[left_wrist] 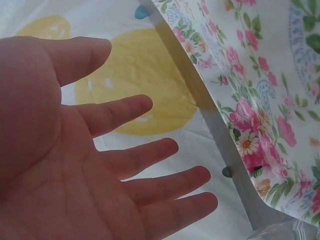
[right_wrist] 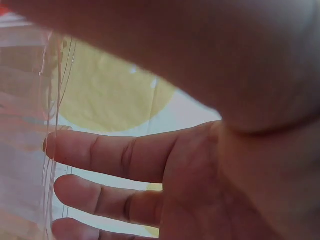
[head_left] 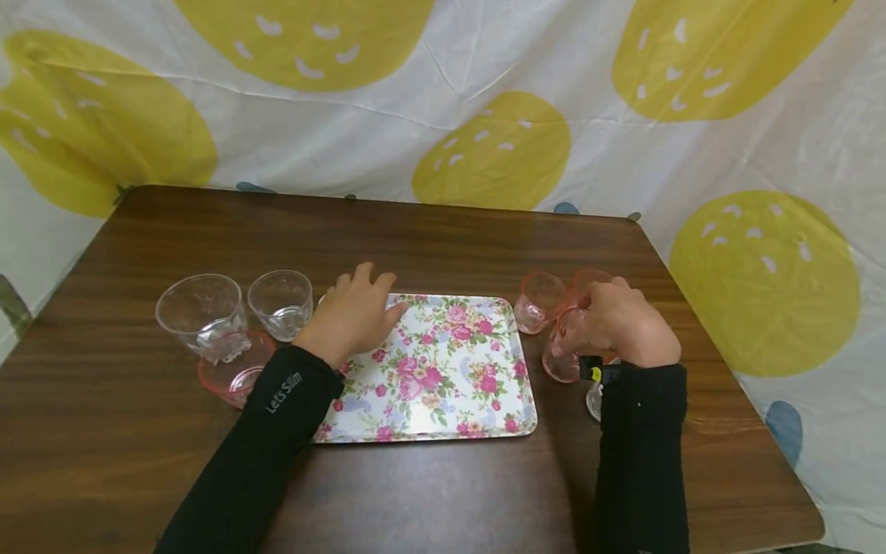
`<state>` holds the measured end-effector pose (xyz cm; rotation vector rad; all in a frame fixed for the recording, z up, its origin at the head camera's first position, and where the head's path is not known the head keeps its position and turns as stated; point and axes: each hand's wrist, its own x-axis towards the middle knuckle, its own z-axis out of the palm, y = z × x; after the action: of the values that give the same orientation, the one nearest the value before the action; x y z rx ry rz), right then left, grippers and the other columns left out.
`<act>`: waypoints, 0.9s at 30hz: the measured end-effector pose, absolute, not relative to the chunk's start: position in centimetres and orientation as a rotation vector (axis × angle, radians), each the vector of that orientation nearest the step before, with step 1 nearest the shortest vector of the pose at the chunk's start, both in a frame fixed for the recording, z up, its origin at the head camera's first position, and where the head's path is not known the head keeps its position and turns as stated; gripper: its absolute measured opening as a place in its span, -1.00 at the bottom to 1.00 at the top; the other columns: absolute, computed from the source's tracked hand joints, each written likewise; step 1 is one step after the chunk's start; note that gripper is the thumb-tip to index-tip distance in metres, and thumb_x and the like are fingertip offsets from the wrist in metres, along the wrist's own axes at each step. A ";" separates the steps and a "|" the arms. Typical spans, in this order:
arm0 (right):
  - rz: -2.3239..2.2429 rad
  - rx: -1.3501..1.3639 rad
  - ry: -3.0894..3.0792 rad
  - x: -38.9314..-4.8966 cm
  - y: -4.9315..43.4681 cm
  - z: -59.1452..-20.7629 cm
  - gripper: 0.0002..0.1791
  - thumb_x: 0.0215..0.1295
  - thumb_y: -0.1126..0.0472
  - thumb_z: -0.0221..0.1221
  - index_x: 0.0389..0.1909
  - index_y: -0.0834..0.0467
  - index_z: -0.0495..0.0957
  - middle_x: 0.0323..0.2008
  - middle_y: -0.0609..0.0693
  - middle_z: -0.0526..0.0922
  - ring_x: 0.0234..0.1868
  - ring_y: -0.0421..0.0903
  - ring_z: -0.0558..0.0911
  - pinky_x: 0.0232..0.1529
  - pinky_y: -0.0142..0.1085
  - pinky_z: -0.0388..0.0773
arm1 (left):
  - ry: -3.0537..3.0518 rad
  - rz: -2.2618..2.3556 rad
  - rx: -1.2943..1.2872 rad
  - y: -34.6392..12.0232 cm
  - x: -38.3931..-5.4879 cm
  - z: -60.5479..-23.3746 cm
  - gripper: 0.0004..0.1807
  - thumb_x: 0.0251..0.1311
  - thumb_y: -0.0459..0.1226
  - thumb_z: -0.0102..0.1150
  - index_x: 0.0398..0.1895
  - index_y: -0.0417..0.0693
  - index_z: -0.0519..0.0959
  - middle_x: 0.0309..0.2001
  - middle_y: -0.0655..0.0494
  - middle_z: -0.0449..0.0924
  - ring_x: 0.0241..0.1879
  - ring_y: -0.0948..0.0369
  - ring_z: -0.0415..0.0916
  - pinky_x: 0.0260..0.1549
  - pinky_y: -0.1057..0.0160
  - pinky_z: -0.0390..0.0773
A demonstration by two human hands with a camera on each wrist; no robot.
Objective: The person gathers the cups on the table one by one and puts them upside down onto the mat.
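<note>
My left hand (head_left: pixel 353 312) hovers at the left side of a white tray (head_left: pixel 443 385) printed with pink flowers, its fingers spread and nothing held. In the left wrist view, the palm (left_wrist: pixel 75 165) and spread fingers appear beside the tray's edge. On the tray's right, my right hand (head_left: pixel 619 327) grips a pink see-through glass (head_left: pixel 559 358) with thumb and fingers. Fingertips (right_wrist: pixel 75 192) lie against a clear wall in the right wrist view, where the thumb side is blurred. Two more pink glasses, one left (head_left: pixel 536 308) and one behind (head_left: pixel 588 277), stand close by.
Left of the tray stand a wide clear glass (head_left: pixel 197 323), a smaller clear glass (head_left: pixel 284 308) and a low pink glass (head_left: pixel 238 377). A clear glass (head_left: pixel 593 402) shows partly under the right wrist. The brown table (head_left: pixel 429 492) meets a patterned cloth (head_left: pixel 484 46) behind.
</note>
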<state>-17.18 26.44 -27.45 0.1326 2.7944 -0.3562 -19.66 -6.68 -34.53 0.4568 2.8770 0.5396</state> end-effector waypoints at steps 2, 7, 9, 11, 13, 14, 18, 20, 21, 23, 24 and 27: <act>-0.385 0.127 2.786 -17.2 26.5 -27.5 -0.36 -0.20 -0.11 0.60 -0.11 0.16 0.69 -0.05 0.19 0.47 -0.25 0.09 0.51 -0.44 -0.22 0.52 | 2.863 0.544 0.457 -6.7 -19.6 -34.4 -0.32 0.53 0.06 -0.12 0.54 -0.12 0.19 0.53 -0.35 0.01 0.45 -0.36 0.12 0.36 -0.32 0.26; -0.480 0.115 2.768 -17.2 26.4 -27.5 -0.55 -0.18 0.02 0.60 -0.23 0.10 0.74 -0.33 0.07 0.61 -0.51 -0.04 0.52 -0.55 -0.26 0.50 | 2.823 0.545 0.463 -6.7 -19.5 -34.2 -0.31 0.54 0.08 -0.15 0.55 -0.12 0.19 0.54 -0.34 0.02 0.46 -0.35 0.12 0.33 -0.34 0.30; -0.490 0.103 2.775 -17.2 26.5 -27.5 -0.59 -0.17 0.04 0.59 -0.25 0.08 0.76 -0.35 0.04 0.65 -0.47 -0.04 0.55 -0.52 -0.26 0.52 | 2.814 0.545 0.464 -6.7 -19.4 -34.2 -0.31 0.55 0.08 -0.16 0.55 -0.12 0.18 0.54 -0.34 0.02 0.46 -0.34 0.12 0.33 -0.33 0.30; -0.479 0.096 2.785 -17.1 26.5 -27.5 -0.64 -0.14 0.04 0.58 -0.29 0.07 0.76 -0.33 0.04 0.67 -0.38 -0.02 0.57 -0.46 -0.27 0.54 | 2.804 0.551 0.461 -6.8 -19.4 -34.1 -0.31 0.55 0.09 -0.17 0.55 -0.11 0.18 0.54 -0.32 0.02 0.47 -0.33 0.11 0.34 -0.33 0.29; -0.447 0.082 2.801 -17.1 26.6 -27.5 -0.64 -0.14 0.03 0.57 -0.31 0.08 0.76 -0.26 0.05 0.67 -0.27 -0.01 0.58 -0.40 -0.27 0.56 | 2.796 0.557 0.462 -6.8 -19.3 -34.0 -0.32 0.55 0.08 -0.17 0.55 -0.10 0.18 0.54 -0.31 0.02 0.47 -0.32 0.11 0.34 -0.33 0.29; -0.442 0.079 2.799 -17.0 26.6 -27.5 -0.63 -0.13 0.02 0.57 -0.29 0.08 0.76 -0.23 0.07 0.66 -0.24 0.00 0.57 -0.39 -0.27 0.56 | 2.792 0.558 0.464 -6.8 -19.3 -34.0 -0.32 0.55 0.08 -0.17 0.55 -0.10 0.18 0.54 -0.31 0.02 0.47 -0.32 0.11 0.34 -0.33 0.29; -0.439 0.076 2.793 -16.9 26.8 -27.5 -0.59 -0.14 0.01 0.58 -0.23 0.06 0.76 -0.13 0.09 0.64 -0.18 0.02 0.57 -0.35 -0.27 0.57 | 2.781 0.562 0.463 -6.9 -19.2 -34.0 -0.33 0.56 0.07 -0.18 0.55 -0.10 0.18 0.54 -0.30 0.02 0.46 -0.32 0.11 0.33 -0.33 0.29; -0.440 0.085 2.790 -16.9 26.9 -27.5 -0.58 -0.15 0.00 0.60 -0.22 0.02 0.76 -0.11 0.08 0.64 -0.19 0.03 0.57 -0.36 -0.26 0.57 | 2.781 0.561 0.464 -6.9 -19.2 -34.0 -0.33 0.56 0.08 -0.18 0.55 -0.10 0.18 0.54 -0.30 0.02 0.46 -0.32 0.12 0.33 -0.33 0.29; -0.438 0.087 2.793 -16.9 26.9 -27.5 -0.58 -0.16 -0.01 0.60 -0.23 0.01 0.77 -0.11 0.07 0.65 -0.19 0.03 0.57 -0.36 -0.26 0.56 | 2.781 0.562 0.463 -6.9 -19.2 -34.0 -0.33 0.56 0.08 -0.18 0.55 -0.10 0.18 0.54 -0.30 0.02 0.46 -0.32 0.12 0.33 -0.33 0.28; -0.424 0.091 2.798 -16.9 26.9 -27.5 -0.60 -0.17 -0.03 0.61 -0.26 -0.02 0.78 -0.10 0.07 0.65 -0.20 0.04 0.56 -0.38 -0.26 0.54 | 2.781 0.563 0.460 -6.9 -19.2 -33.9 -0.32 0.55 0.09 -0.18 0.55 -0.09 0.19 0.53 -0.29 0.03 0.46 -0.31 0.13 0.34 -0.33 0.29; -0.415 0.095 2.801 -16.9 27.0 -27.5 -0.60 -0.17 -0.04 0.61 -0.26 -0.02 0.77 -0.10 0.09 0.63 -0.21 0.04 0.55 -0.39 -0.26 0.53 | 2.780 0.565 0.458 -6.9 -19.2 -33.9 -0.32 0.55 0.10 -0.17 0.55 -0.09 0.19 0.53 -0.29 0.04 0.46 -0.31 0.13 0.34 -0.33 0.29; -0.416 0.101 2.792 -16.9 27.0 -27.5 -0.61 -0.16 -0.04 0.60 -0.27 0.00 0.77 -0.06 0.14 0.57 -0.20 0.05 0.52 -0.42 -0.26 0.53 | 2.776 0.566 0.458 -6.8 -19.3 -33.9 -0.31 0.54 0.11 -0.17 0.55 -0.08 0.19 0.53 -0.28 0.05 0.46 -0.30 0.13 0.34 -0.32 0.29</act>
<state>-16.86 27.01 -27.48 0.1013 2.7923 -0.4164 -19.29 -6.83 -33.90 0.4581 2.7761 0.5663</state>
